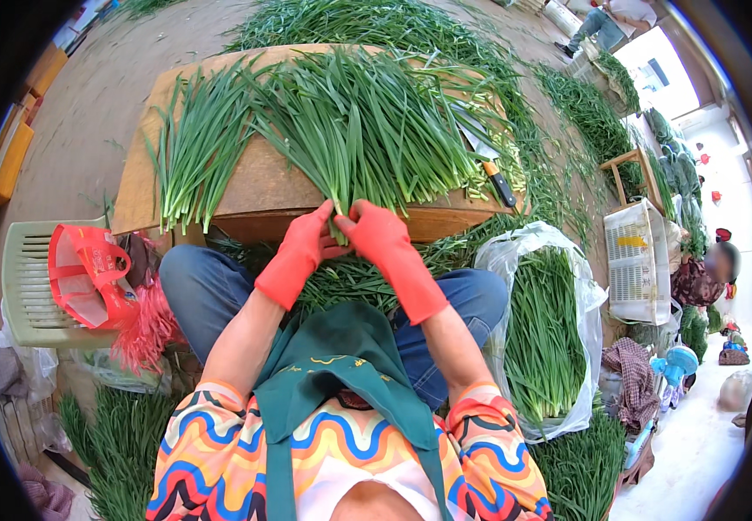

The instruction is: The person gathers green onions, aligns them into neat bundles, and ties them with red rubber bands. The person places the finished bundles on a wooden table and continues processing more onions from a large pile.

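Note:
Both my hands wear red rubber gloves and meet at the near edge of a wooden table (259, 181). My left hand (303, 250) pinches the pale stem ends of a bunch of garlic chives (334, 165). From the other side, my right hand (383, 239) closes on the same stems, which poke down between the gloves. The leaves of this bunch fan away over the tabletop. Right beside it lies a thick heap of chives (415, 130). A separate flat bundle (198, 156) rests on the table's left. At the right, a knife (499, 184) with a black-and-wood handle lies among cut stem ends (513, 156).
A clear plastic bag (591, 300) of chives stands at my right knee. On my left, a green plastic chair (29, 286) carries a red bag (89, 278). Loose chives (384, 22) cover the floor beyond the table. A white crate (636, 269) and other people are farther right.

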Motion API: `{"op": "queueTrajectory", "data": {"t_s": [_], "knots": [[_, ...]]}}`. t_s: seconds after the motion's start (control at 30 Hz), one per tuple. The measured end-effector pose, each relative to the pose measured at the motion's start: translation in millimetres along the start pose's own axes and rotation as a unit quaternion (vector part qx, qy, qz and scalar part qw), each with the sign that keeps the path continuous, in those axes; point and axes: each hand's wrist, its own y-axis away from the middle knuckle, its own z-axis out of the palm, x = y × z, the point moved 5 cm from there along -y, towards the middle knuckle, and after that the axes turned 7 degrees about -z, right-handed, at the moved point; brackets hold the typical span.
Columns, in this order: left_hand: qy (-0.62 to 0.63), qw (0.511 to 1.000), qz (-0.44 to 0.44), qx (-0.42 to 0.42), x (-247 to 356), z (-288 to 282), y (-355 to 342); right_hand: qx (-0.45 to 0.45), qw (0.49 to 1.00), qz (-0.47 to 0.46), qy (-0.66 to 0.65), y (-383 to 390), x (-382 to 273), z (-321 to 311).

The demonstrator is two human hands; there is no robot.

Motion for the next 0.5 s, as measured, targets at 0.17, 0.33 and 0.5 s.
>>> {"op": "queueTrajectory", "data": {"t_s": [0.17,0.33,0.5], "knots": [[-0.014,1.000,0.019,0.010,5,-43,31,-0.097,0.940,0.033,-0.326,4,1,-13],[0.099,0.994,-0.050,0.008,2,-40,43,0.017,0.998,-0.051,-0.039,17,2,-19],[0.102,0.991,-0.053,-0.075,9,-27,35,0.061,0.970,0.022,-0.235,21,-3,-45]]}}
